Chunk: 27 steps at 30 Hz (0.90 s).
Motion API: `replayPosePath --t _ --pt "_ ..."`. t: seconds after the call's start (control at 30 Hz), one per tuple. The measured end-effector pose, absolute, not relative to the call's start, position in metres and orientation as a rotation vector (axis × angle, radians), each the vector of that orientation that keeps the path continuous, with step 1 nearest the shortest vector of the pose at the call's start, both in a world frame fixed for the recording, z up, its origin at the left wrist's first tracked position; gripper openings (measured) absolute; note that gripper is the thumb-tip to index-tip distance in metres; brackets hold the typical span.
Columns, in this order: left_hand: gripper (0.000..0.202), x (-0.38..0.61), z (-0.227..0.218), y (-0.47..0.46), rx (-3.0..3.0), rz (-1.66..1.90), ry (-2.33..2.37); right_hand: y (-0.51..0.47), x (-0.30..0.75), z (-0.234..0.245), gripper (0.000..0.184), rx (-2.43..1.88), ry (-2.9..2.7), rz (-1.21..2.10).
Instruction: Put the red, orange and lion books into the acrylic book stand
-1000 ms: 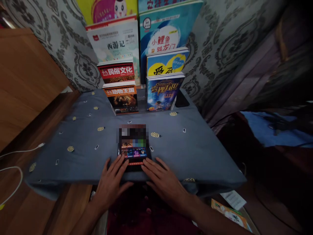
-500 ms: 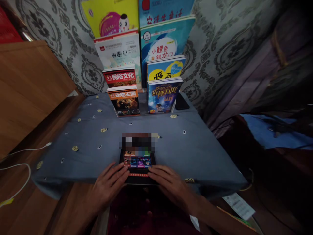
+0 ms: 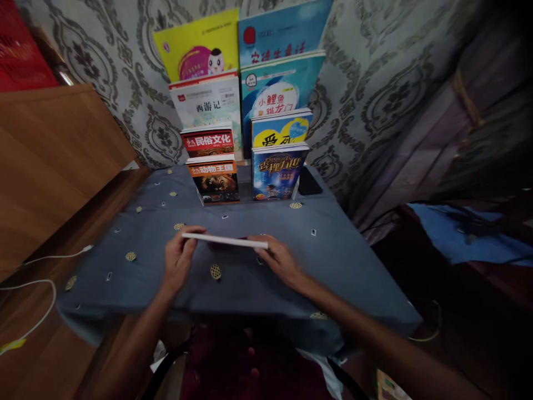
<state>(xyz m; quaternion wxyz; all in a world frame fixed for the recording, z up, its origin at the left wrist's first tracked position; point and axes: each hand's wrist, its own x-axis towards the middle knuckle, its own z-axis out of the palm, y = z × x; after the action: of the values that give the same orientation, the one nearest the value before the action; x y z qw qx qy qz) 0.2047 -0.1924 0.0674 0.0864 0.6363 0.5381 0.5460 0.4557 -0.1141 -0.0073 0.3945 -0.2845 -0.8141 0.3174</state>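
A thin book [image 3: 225, 240] is held up edge-on over the middle of the table, so its white page edge faces me and its cover is mostly hidden. My left hand [image 3: 178, 258] pinches the book's left end between thumb and fingers. At the right end, my right hand [image 3: 281, 260] grips it with the thumb underneath and fingers behind. Beyond my hands, upright books stand in two stepped columns: an orange-topped book with a lion [image 3: 214, 180] at the front left and a dark blue book [image 3: 277, 175] at the front right.
A grey-blue patterned cloth [image 3: 137, 289] covers the table. Behind the front books rise a white book [image 3: 208, 105], a yellow one [image 3: 195, 41] and a teal one [image 3: 283, 83]. A black phone-like slab [image 3: 310, 182] lies right of them. A wooden cabinet [image 3: 62, 166] stands at left, near a white cable [image 3: 54, 300].
The book has been lifted off the table's near edge, moved forward and tilted edge-on. My hands have gone from resting on its near corners to gripping both ends. The camera view has shifted slightly.
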Motion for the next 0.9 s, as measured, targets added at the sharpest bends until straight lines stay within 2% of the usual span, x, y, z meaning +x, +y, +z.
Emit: replayPosePath --t 0.23,0.37,0.43,0.5,0.6,0.7,0.9 --pt "0.035 0.187 0.043 -0.149 1.791 1.44 1.657 -0.092 0.43 0.009 0.029 -0.804 -1.935 0.94" --pt "0.05 0.179 0.041 -0.138 1.588 1.379 1.547 -0.092 0.421 0.009 0.029 -0.825 -1.855 1.127" --pt "0.056 0.176 0.035 -0.135 1.537 1.226 1.618 -0.092 0.42 0.002 0.027 -0.876 -1.84 1.23" --pt "0.052 0.174 0.028 -0.136 1.623 0.968 1.831 -0.09 0.422 -0.006 0.021 -0.974 -1.885 1.252" --pt "0.04 0.175 0.024 -0.141 1.837 0.462 2.197 -0.086 0.425 -0.011 0.013 -1.127 -2.021 1.065" --pt "0.032 0.178 0.028 -0.144 1.965 0.167 2.343 -0.087 0.428 -0.008 0.017 -1.206 -2.126 0.875" --pt "0.028 0.186 0.025 -0.123 2.286 0.321 2.213 -0.096 0.409 0.003 0.023 -1.131 -2.289 0.6"
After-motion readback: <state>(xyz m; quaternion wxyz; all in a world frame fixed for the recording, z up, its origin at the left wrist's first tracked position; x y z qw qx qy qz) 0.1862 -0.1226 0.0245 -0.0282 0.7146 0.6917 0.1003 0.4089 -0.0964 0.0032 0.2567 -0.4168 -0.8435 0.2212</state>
